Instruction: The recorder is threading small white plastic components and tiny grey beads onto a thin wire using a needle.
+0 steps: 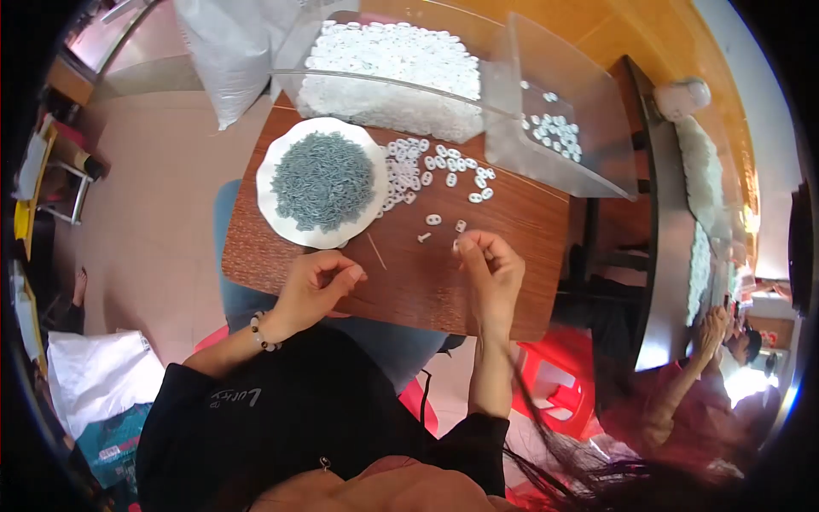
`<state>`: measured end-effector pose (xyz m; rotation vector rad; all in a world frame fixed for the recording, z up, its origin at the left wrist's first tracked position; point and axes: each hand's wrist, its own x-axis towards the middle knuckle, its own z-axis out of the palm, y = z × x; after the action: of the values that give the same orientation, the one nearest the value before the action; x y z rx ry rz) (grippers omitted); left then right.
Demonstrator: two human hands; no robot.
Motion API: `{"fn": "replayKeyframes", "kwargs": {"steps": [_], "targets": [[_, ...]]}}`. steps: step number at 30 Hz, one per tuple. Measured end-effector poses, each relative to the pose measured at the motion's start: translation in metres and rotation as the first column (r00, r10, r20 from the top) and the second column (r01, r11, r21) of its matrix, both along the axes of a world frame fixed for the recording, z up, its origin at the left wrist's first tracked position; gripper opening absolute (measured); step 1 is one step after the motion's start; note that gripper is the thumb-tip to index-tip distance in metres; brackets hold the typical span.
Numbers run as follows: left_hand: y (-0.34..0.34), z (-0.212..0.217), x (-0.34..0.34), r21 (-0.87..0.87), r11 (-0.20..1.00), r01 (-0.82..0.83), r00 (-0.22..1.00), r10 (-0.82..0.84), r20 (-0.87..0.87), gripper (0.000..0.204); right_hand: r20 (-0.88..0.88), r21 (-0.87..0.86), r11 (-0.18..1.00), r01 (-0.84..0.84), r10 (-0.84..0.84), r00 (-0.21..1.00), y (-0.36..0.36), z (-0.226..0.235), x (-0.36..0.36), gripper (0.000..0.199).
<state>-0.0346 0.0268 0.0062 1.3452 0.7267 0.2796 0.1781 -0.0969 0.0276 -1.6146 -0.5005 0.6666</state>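
Observation:
My right hand (493, 271) pinches a small white plastic piece (457, 245) between thumb and fingertips, above the right part of the wooden table (401, 303). My left hand (312, 288) is curled closed near the table's front edge, thumb against the fingers; whatever it may hold is hidden. Between the hands lie a white oval piece with two holes (433, 219), a small pale screw-like part (424, 237) and a thin wooden stick (377, 252). Another white piece (461, 226) rests just beyond my right fingertips. A scalloped white plate (269, 198), heaped with grey-blue screw-like pins (322, 181), stands beyond my left hand.
Loose white pieces (405, 166) spread right of the plate. Behind them stands a clear bin (384, 81) full of white pieces; a second clear bin (589, 162) holds fewer. A red stool (559, 384) is at right. Another person's arm (682, 388) reaches to a neighbouring table.

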Motion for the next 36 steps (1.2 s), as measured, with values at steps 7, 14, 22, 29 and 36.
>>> {"fn": "replayKeyframes", "kwargs": {"steps": [7,14,22,29,36], "targets": [[0.008,-0.024,-0.010,0.338,0.934,-0.119,0.987,0.074,0.142,0.012,0.467,-0.126,0.986,0.112,-0.040,0.883,-0.007,-0.040,0.074,0.018],[0.005,-0.023,-0.001,0.539,0.835,-0.112,0.977,-0.005,0.211,0.007,0.817,-0.299,0.920,0.255,0.109,0.566,-0.022,-0.061,0.104,0.013],[0.002,-0.037,0.015,0.534,0.839,-0.110,0.960,-0.049,0.276,0.004,0.852,-0.362,0.893,0.266,0.202,0.483,0.007,-0.049,0.107,0.013],[0.006,-0.057,0.021,0.417,0.894,-0.164,0.944,0.019,0.330,0.006,0.894,-0.397,0.894,0.208,0.326,0.306,0.044,-0.072,0.108,0.041],[0.008,-0.042,0.020,0.415,0.909,-0.020,0.975,-0.074,0.210,0.008,0.872,-0.386,0.918,-0.088,0.395,0.288,0.046,-0.062,0.052,0.053]]}}
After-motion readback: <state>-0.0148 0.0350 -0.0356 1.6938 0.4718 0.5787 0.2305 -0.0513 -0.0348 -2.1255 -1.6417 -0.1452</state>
